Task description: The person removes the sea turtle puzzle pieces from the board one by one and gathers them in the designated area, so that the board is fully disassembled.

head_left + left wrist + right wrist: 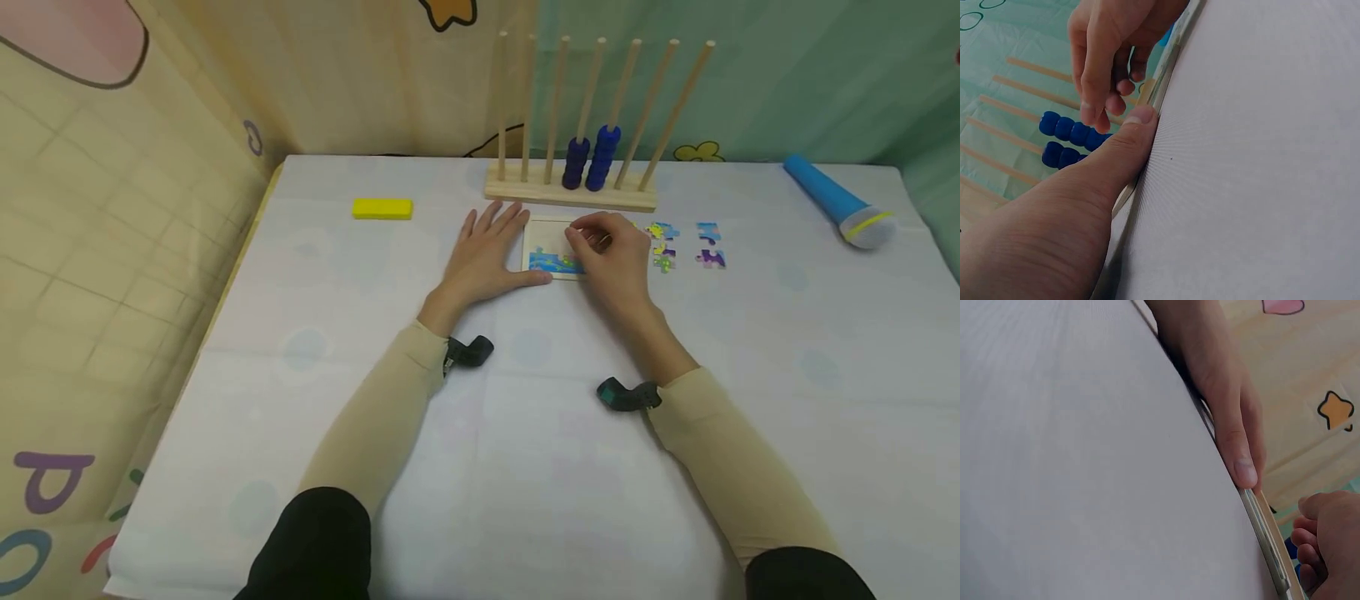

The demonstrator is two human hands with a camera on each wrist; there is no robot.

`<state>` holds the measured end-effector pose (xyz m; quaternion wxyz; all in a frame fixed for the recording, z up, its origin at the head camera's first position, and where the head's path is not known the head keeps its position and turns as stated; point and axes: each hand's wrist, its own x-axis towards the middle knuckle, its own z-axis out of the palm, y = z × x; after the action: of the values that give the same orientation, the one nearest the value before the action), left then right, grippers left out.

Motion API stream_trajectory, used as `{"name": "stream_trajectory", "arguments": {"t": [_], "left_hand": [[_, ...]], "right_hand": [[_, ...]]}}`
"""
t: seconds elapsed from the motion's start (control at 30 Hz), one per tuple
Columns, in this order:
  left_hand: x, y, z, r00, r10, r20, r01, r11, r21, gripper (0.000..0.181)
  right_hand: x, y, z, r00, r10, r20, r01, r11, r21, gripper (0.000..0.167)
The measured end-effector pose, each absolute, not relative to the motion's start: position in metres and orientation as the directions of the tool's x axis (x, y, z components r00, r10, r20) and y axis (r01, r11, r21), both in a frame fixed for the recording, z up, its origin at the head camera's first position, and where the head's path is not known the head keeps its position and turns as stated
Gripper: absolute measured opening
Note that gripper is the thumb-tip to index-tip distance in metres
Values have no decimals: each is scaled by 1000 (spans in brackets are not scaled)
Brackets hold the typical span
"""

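A shallow puzzle tray (527, 242) lies on the table, with joined blue pieces (553, 262) along its lower part. My left hand (480, 258) is spread flat at its left side, the thumb resting on the near edge; the left wrist view shows this thumb (1129, 140) on the rim. Over the tray's right part is my right hand (618, 258), fingers bent and thumb near the index fingertip. Whether a piece is between these fingertips cannot be seen, also not in the right wrist view, where the hand (1335, 537) is partly cut off.
Loose puzzle pieces (663, 258) lie right of the tray, with more pieces (710, 258) farther right. Behind stands a wooden peg rack (570, 195) with blue beads (603, 158) on two pegs. A yellow block (382, 209) is at the left, a blue toy microphone (832, 196) at the right.
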<state>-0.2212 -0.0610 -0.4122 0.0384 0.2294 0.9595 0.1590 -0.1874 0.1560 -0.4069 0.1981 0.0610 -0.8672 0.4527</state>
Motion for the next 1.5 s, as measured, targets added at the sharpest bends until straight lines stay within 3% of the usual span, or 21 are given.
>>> {"name": "stream_trajectory", "arguments": {"t": [0.23, 0.57, 0.93, 1.23, 1.5], "left_hand": [[-222, -58, -413, -888, 460, -2, 436, 841, 319, 111], [-223, -62, -415, -892, 451, -3, 428, 848, 314, 112], [-221, -63, -414, -887, 462, 19, 442, 836, 326, 111], [-222, -63, -414, -886, 463, 21, 444, 835, 324, 109], [-223, -62, -413, -887, 462, 18, 444, 840, 313, 109]], "right_hand": [[-186, 146, -410, -913, 60, 403, -296, 583, -756, 17], [-187, 144, -419, -905, -57, 422, -373, 584, -720, 12], [-184, 139, -417, -930, -155, 333, -357, 602, -714, 16], [-185, 133, -411, -949, -212, 234, -314, 708, -633, 21], [-185, 131, -410, -939, -239, 246, -339, 748, -571, 19]]}}
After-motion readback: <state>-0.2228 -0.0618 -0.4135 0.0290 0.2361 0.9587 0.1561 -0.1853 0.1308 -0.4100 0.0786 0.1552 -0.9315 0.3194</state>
